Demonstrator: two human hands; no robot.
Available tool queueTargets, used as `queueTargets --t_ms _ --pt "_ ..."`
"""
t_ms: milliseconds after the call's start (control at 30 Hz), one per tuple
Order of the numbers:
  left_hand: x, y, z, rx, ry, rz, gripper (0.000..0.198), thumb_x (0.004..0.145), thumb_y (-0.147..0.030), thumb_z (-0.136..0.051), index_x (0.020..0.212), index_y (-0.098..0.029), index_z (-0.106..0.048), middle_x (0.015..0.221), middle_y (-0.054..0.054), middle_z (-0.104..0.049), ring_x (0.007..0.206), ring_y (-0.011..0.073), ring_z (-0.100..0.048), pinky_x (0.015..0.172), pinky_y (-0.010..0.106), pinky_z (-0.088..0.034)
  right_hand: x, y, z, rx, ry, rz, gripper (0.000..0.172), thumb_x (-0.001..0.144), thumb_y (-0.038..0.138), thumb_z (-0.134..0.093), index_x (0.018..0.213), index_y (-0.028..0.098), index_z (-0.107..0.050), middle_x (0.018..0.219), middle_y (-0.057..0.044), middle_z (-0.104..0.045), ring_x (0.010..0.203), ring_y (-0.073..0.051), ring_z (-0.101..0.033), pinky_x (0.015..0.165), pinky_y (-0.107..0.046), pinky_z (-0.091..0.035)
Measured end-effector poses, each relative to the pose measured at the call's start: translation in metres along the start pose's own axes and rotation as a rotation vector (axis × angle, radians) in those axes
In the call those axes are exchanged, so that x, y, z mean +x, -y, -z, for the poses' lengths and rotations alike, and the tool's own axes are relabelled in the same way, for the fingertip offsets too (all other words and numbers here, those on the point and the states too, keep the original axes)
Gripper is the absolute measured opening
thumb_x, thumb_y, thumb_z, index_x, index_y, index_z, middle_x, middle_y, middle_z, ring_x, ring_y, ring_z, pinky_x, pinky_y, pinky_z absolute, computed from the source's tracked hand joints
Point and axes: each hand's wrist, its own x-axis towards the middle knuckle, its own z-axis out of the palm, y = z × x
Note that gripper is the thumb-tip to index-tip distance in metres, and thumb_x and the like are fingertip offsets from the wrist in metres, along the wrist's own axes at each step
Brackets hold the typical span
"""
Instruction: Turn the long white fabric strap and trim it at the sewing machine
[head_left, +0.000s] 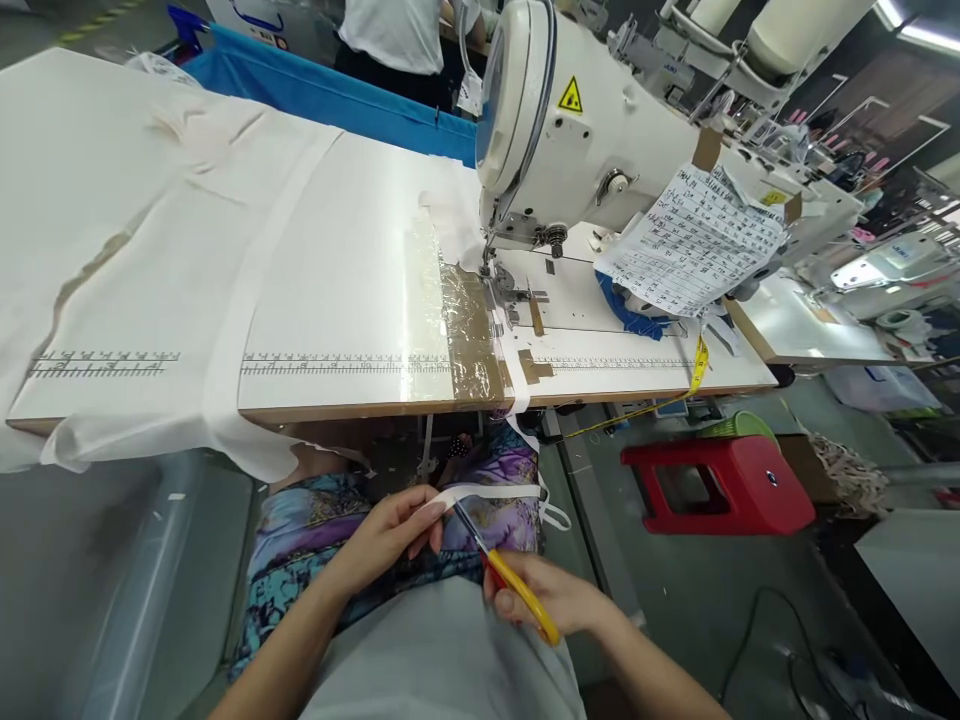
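Above my lap, my left hand (405, 523) pinches a narrow white fabric strip (499, 491) between thumb and fingers. From there the strip runs to the right, with a loop hanging at its far end. My right hand (544, 590) is closed round scissors (521, 590) with yellow and red handles. Their blades point up and left, and the tips meet the strip just beside my left fingertips. Whether the blades are apart is too fine to tell. Another white strip (514, 370) comes over the table edge from under the sewing machine (585, 130).
White fabric (187, 250) lies over the left of the table (337, 300) and hangs past its front edge. A handwritten sheet (694, 240) is taped to the machine. A yellow measuring tape (699, 365) dangles at right, near a red stool (720, 485). Another person (397, 40) is behind the blue cloth bin (300, 85).
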Motion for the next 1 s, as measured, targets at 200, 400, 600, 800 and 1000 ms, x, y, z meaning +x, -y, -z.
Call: queueTargets --t_ms 200,400,600,800,1000 --pt "-0.001 0.006 -0.006 0.027 0.009 0.025 0.044 0.091 -0.059 -0.052 0.077 -0.017 -0.053 0.064 0.000 -0.062 0.051 0.0087 -0.041 0.051 0.023 -0.031 0.005 0.013 0.000 -0.376 -0.192 -0.068 0.042 0.083 0.058 -0.060 0.081 0.018 -0.046 0.069 0.003 -0.046 0.061 -0.010 -0.039 0.054 -0.022 -0.027" --pt "0.004 0.004 -0.011 0.043 0.071 0.035 0.047 0.090 -0.061 -0.051 0.086 -0.015 -0.057 0.062 0.000 -0.062 0.050 0.0088 -0.041 0.049 0.022 -0.029 -0.001 0.009 -0.004 -0.446 -0.315 -0.069 0.048 0.079 0.055 -0.065 0.065 0.018 -0.037 0.058 0.005 -0.034 0.055 -0.008 -0.027 0.049 -0.023 -0.017" --pt "0.006 0.002 -0.025 0.067 0.145 0.048 0.045 0.091 -0.060 -0.050 0.082 -0.016 -0.056 0.061 0.000 -0.062 0.049 0.0086 -0.040 0.048 0.022 -0.029 -0.029 -0.002 0.004 -0.349 -0.413 -0.046 0.047 0.080 0.051 -0.064 0.060 0.018 -0.037 0.055 0.006 -0.031 0.053 -0.008 -0.026 0.048 -0.022 -0.018" --pt "-0.001 0.006 -0.023 0.058 0.087 0.046 0.046 0.091 -0.062 -0.050 0.084 -0.016 -0.057 0.060 0.000 -0.061 0.048 0.0087 -0.039 0.049 0.022 -0.029 -0.039 0.022 0.040 -0.329 -0.801 0.222 0.023 0.089 0.040 -0.057 0.085 0.018 -0.052 0.091 -0.005 -0.064 0.077 -0.015 -0.057 0.069 -0.025 -0.044" --pt "-0.021 -0.004 -0.003 0.019 -0.259 0.005 0.055 0.078 -0.070 -0.062 0.094 -0.017 -0.062 0.056 -0.003 -0.052 0.051 0.0105 -0.038 0.049 0.021 -0.028 -0.006 0.059 0.052 -0.438 -0.950 0.460 0.017 0.091 0.032 -0.054 0.103 0.019 -0.055 0.112 -0.010 -0.064 0.087 -0.017 -0.062 0.075 -0.025 -0.049"
